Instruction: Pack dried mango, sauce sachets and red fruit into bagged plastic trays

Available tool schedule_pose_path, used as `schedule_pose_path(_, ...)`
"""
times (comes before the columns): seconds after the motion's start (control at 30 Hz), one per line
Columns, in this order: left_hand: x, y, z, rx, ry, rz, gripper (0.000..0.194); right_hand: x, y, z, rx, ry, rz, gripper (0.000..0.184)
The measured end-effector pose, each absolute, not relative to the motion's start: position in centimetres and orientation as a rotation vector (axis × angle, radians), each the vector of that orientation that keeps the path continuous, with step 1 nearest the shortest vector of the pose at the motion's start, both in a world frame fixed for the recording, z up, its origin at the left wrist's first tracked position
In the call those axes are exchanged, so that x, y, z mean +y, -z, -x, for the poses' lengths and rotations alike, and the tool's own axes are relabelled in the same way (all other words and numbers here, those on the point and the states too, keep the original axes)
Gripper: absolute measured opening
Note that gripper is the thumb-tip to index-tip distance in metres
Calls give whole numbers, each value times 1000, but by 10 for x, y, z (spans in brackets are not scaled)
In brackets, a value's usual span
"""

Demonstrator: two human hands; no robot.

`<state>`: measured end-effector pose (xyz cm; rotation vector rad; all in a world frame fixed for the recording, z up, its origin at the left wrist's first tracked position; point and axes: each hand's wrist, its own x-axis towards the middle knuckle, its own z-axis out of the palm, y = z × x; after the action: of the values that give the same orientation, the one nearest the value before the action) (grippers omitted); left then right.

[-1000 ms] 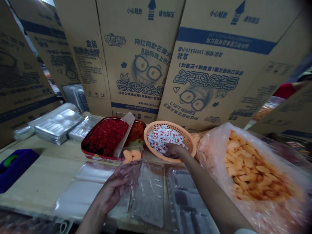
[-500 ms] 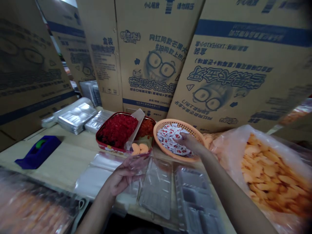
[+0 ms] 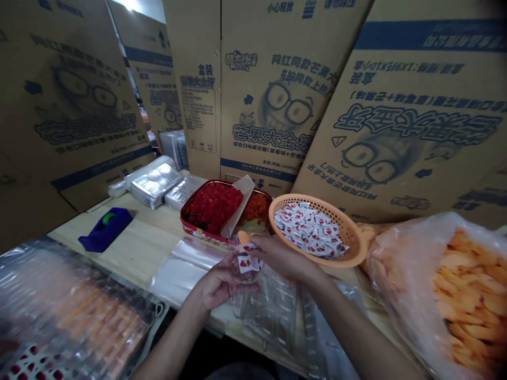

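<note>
From the head-worn camera, two hands work at the middle of a pale wooden table (image 3: pixel 138 248). The left hand (image 3: pixel 224 282) lies cupped and palm up, its fingers loosely spread beneath one small white sachet printed in red (image 3: pixel 248 264). The right hand (image 3: pixel 279 258) comes over from 3 o'clock, its fingers curled and pinching the sachet's top edge. The sachet is nearly square, its longer axis hard to tell, and it stands tilted between the hands, with what may be a second sachet just above it, too hidden to be sure. Below the hands lies one clear plastic blister tray (image 3: pixel 269 311). At 12 o'clock sits one red tin tray (image 3: pixel 190 227) of chopped red and orange pieces. At 1 o'clock, one round orange woven plastic basket (image 3: pixel 352 237) holds a heap of sachets too many to count. At 3 o'clock lies one clear bag of pale orange slices (image 3: pixel 459 301). At 10 o'clock stand two stacks of silver-grey trays (image 3: pixel 152 186), with one blue tape dispenser (image 3: pixel 106 229) nearer the hands. At 8 o'clock lies one clear-wrapped pack of orange pieces (image 3: pixel 71 311). Behind everything lean five brown cardboard cartons (image 3: pixel 273 89).
</note>
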<state>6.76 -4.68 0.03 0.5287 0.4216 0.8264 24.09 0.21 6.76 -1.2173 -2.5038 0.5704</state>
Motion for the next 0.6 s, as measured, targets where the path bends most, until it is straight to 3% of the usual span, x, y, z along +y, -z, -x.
schedule_pose_path(0.13, -47, 2, -61, 411, -832, -523, 61, -3, -67, -253, -2398, -592, 1264, 17)
schedule_pose_path(0.27, -46, 7, -53, 375, -846, -524, 60, -7, -64, -261, -2430, -652, 1317, 7)
schedule_pose_path(0.6, -50, 5, -28, 403, -897, -503, 63, 4, -53, -243, -2183, -705, 1226, 17)
